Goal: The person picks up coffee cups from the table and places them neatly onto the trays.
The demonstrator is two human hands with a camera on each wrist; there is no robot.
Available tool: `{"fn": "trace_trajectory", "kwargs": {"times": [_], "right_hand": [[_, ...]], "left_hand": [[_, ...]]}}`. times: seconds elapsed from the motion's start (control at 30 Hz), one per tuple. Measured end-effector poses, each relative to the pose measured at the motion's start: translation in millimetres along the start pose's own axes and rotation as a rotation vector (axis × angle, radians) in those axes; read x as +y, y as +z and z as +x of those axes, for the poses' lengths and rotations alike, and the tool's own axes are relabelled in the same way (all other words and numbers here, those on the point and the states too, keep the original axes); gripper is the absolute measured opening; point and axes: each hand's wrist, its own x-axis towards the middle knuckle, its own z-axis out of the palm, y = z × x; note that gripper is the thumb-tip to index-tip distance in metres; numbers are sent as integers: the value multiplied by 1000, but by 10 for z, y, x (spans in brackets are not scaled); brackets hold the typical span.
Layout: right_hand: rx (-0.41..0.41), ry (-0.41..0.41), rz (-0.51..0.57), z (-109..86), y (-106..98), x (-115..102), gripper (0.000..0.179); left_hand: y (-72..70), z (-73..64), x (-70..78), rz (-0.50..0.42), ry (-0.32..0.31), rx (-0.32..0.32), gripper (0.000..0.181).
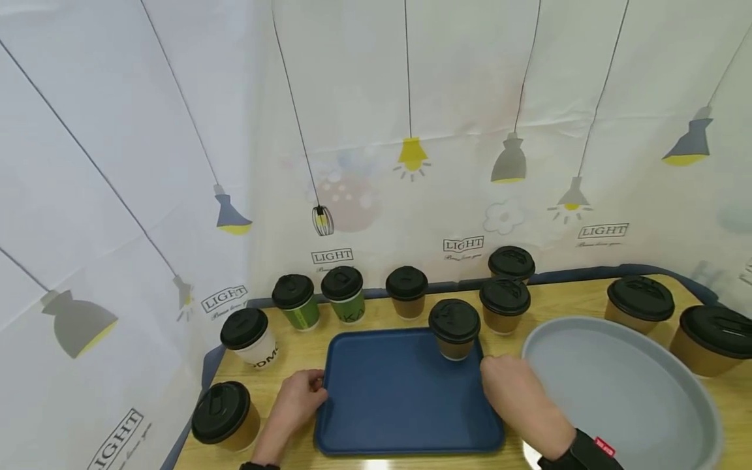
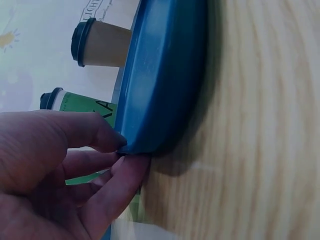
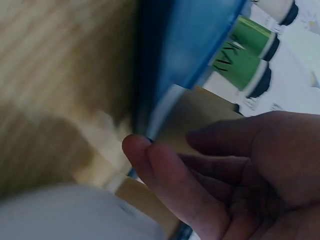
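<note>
A blue rectangular tray point(image 1: 405, 398) lies in front of me on the wooden table. One brown paper cup with a black lid point(image 1: 454, 326) stands upright in its far right corner. At the tray's left edge, my left hand point(image 1: 298, 397) pinches the rim between thumb and fingers, clearest in the left wrist view. Beside the right edge is my right hand point(image 1: 514, 395). In the right wrist view its fingertips point(image 3: 136, 150) are at the tray's side, while the thumb stands apart from them.
A round grey tray point(image 1: 617, 391) sits at the right, with brown lidded cups point(image 1: 640, 303) behind it. Along the back stand green cups point(image 1: 343, 297) and more brown ones point(image 1: 407, 294). On the left are a white cup point(image 1: 252, 339) and a brown cup point(image 1: 226, 414).
</note>
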Motion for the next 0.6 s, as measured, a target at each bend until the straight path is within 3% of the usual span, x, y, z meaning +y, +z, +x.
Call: {"fn": "trace_trajectory", "kwargs": {"times": [0.17, 0.33, 0.43, 0.6], "right_hand": [[64, -32, -27, 42, 207, -64, 31], [56, -31, -14, -1, 279, -101, 35], [8, -8, -11, -24, 276, -110, 36], [-145, 98, 87, -55, 243, -93, 25]], "left_hand": [[-16, -51, -59, 9, 2, 4, 40], [-13, -98, -80, -23, -7, -28, 42], [7, -108, -87, -34, 14, -39, 42], [33, -83, -82, -36, 37, -87, 39]]}}
